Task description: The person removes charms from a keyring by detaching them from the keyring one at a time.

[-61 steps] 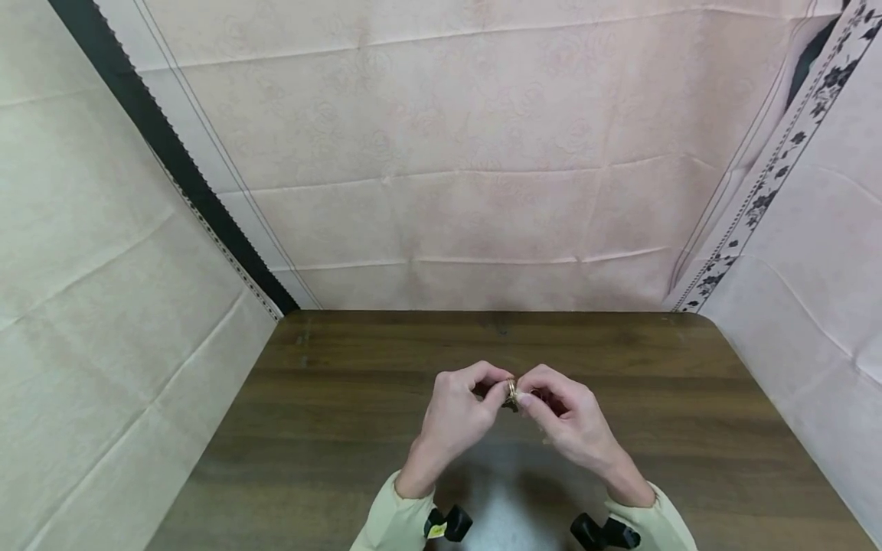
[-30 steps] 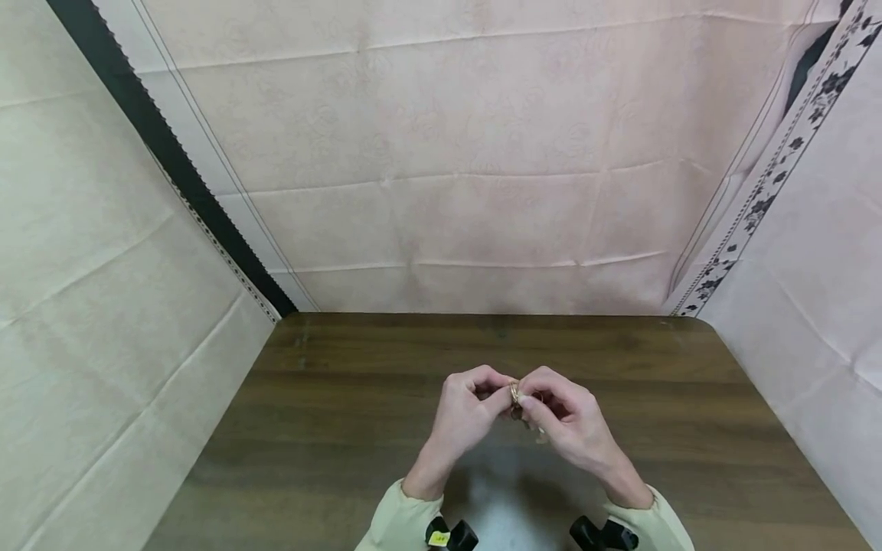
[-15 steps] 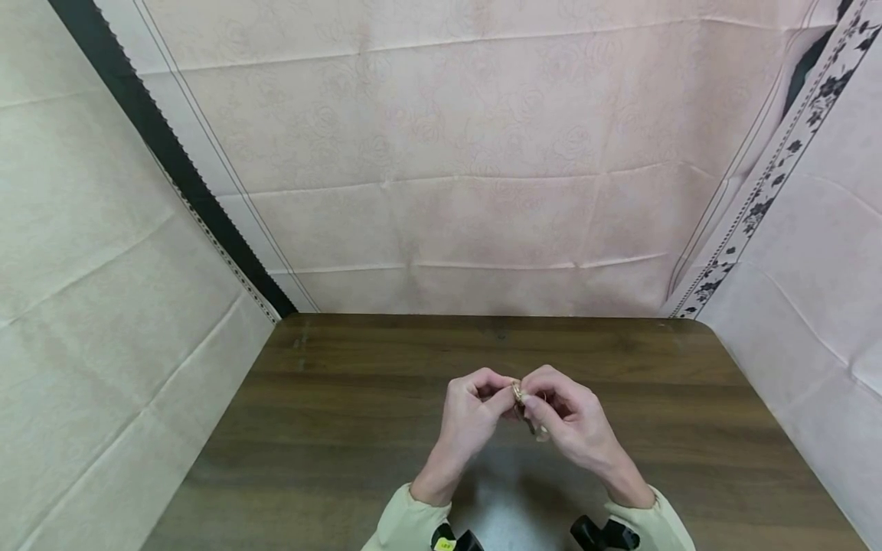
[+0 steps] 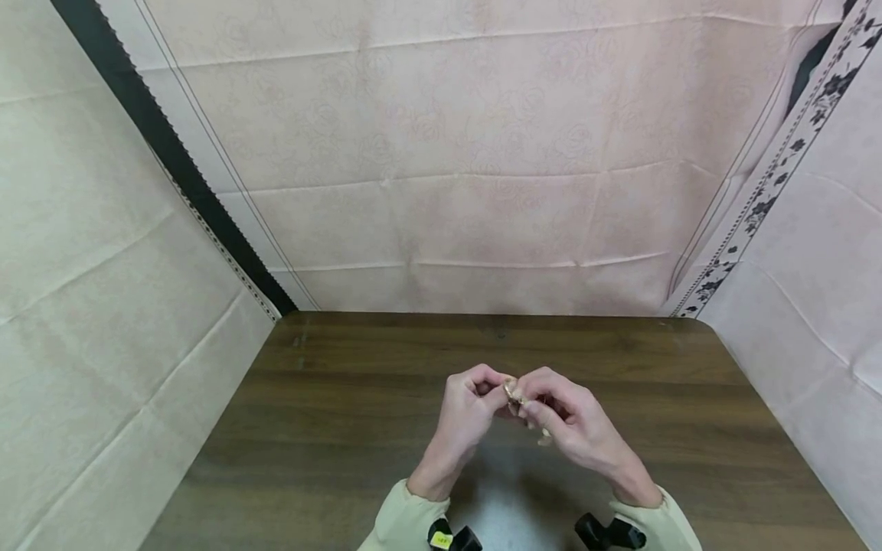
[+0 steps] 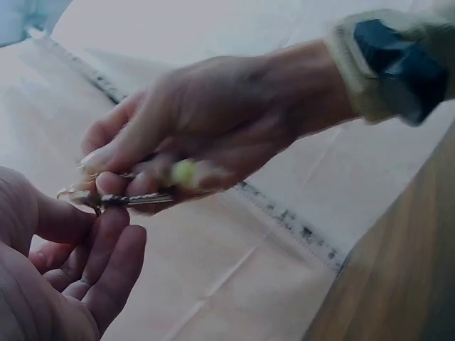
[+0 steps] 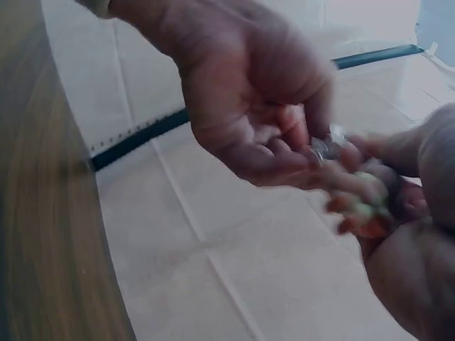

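Observation:
Both hands meet above the wooden table. My left hand (image 4: 460,419) pinches a small gold-coloured keyring (image 4: 510,392) between thumb and forefinger. From the other side, my right hand (image 4: 577,422) grips the same keyring with thumb and curled fingers. In the left wrist view, narrow metal pieces (image 5: 146,200), seen edge-on like keys, extend from the ring. A yellow-green piece (image 5: 183,173) shows at the right hand's fingers, blurred. Below the right hand hangs a small pale piece (image 4: 545,438). Fingers hide much of the keyring, and the right wrist view is blurred there.
The brown wooden tabletop (image 4: 358,398) lies under the hands. Pale cloth hangs behind it (image 4: 482,191) and along the left (image 4: 138,306) and right (image 4: 813,268) sides. Each sleeve carries a black wrist camera, such as the right one (image 4: 609,531).
Both hands stay close together and shift only slightly. The keyring turns a little between the fingers, and a pale piece that was mostly hidden now dangles below the right hand.

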Motion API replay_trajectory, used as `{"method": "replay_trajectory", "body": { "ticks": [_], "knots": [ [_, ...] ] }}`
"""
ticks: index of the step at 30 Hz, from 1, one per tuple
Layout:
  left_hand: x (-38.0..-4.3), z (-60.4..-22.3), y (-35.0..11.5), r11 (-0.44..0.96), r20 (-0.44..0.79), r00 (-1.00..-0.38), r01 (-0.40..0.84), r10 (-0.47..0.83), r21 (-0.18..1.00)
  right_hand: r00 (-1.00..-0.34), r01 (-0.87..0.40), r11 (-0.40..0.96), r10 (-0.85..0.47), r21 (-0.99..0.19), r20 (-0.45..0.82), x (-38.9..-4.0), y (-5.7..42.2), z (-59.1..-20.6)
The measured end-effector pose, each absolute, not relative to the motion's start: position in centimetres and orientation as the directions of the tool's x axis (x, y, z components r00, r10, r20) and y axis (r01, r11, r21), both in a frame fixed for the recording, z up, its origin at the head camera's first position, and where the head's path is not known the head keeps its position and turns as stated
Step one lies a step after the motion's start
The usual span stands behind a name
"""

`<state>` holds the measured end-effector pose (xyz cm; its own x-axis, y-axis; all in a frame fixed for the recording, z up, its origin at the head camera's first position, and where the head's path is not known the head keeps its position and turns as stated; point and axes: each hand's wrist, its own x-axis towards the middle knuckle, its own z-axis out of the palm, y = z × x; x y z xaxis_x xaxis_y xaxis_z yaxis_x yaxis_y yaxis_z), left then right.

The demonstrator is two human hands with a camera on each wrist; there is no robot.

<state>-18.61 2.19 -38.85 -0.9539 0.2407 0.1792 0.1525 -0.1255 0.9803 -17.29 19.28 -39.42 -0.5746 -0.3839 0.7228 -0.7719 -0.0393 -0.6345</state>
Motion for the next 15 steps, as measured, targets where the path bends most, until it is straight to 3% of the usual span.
{"method": "replay_trajectory", "body": {
  "ticks": [5, 15],
  "knots": [
    [-18.7, -38.6, 1.7, -0.082, 0.198, -0.942, 0.183, 0.272, 0.980, -0.602, -0.729, -0.084, -0.392, -0.679, 0.695, -17.1, 19.3, -39.8],
    [-18.9, -37.7, 0.5, 0.092, 0.260, -0.903, 0.308, 0.342, 0.947, -0.589, -0.736, -0.132, -0.359, -0.664, 0.724, -17.0, 19.3, -39.3]
  ]
}}
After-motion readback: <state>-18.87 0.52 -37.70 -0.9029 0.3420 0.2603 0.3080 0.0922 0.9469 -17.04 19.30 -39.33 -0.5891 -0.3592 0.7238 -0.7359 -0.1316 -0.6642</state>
